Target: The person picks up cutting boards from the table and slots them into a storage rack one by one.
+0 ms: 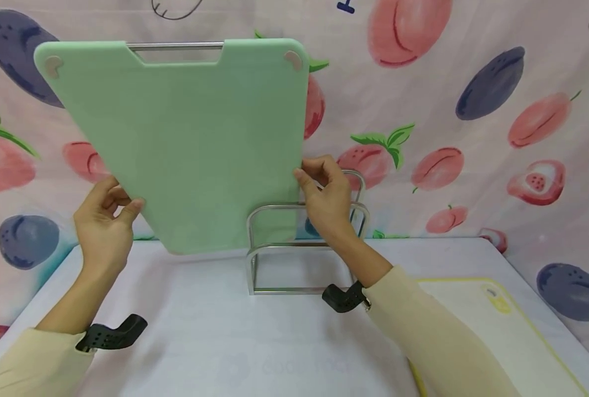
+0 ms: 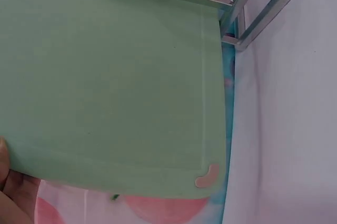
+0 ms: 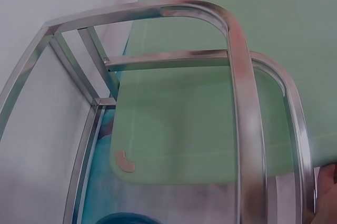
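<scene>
A large pale green cutting board [image 1: 200, 138] stands tilted in the air above the table, with a metal-lined handle slot at its top and pinkish corner pads. My left hand [image 1: 104, 226] pinches its lower left edge between thumb and fingers. On the right edge, my right hand [image 1: 328, 201] pinches it the same way. The board's lower right part lies behind the front hoops of a metal rack [image 1: 286, 290], also close up in the right wrist view as the rack [image 3: 248, 129]. Whether the board touches the rack cannot be told.
A white cutting board with a yellow rim [image 1: 512, 342] lies on the right of the white table [image 1: 215, 331], partly under my right sleeve. Behind the table hangs a fruit-print cloth [image 1: 438, 209]. Black straps [image 1: 112, 333] are on both wrists.
</scene>
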Demonstrator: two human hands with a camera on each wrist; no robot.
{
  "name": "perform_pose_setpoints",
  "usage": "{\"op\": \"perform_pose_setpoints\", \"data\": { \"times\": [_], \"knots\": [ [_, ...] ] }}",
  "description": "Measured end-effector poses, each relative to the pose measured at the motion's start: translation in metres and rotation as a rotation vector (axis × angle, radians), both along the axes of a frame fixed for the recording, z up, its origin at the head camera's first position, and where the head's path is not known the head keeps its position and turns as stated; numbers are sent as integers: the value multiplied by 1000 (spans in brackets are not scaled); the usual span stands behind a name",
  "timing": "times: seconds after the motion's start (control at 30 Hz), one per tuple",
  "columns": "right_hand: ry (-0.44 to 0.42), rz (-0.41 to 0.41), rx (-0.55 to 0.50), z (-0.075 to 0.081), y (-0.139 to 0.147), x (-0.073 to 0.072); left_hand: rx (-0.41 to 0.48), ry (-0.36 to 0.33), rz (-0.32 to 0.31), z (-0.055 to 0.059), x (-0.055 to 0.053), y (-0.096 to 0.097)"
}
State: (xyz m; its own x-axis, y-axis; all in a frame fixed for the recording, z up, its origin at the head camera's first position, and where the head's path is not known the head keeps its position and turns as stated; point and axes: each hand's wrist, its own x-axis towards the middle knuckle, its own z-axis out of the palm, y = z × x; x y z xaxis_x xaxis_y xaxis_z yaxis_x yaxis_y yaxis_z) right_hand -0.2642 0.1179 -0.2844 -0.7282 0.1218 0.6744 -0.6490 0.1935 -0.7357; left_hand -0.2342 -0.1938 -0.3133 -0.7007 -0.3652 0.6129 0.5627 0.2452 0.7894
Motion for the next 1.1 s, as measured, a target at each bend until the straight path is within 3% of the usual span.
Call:
{"op": "perform_pose_setpoints", "data": {
  "times": [0.1, 0.47, 0.73, 0.93, 1.1],
  "knots": [
    [-16, -7, 1, 1, 3, 0, -55, -23, 39, 3, -1, 3],
    [15, -5, 5, 3, 10, -1, -73, -36, 68, 2, -5, 10],
    [-13, 0, 1, 6, 10, 0, -74, -61, 66, 1, -8, 9],
    [-53, -19, 10, 22, 3, 16, -85, -93, 71, 1, -10, 8],
    [-58, -19, -1, 17, 6, 9, -96, -102, 63, 1, -10, 6]
  ]
}}
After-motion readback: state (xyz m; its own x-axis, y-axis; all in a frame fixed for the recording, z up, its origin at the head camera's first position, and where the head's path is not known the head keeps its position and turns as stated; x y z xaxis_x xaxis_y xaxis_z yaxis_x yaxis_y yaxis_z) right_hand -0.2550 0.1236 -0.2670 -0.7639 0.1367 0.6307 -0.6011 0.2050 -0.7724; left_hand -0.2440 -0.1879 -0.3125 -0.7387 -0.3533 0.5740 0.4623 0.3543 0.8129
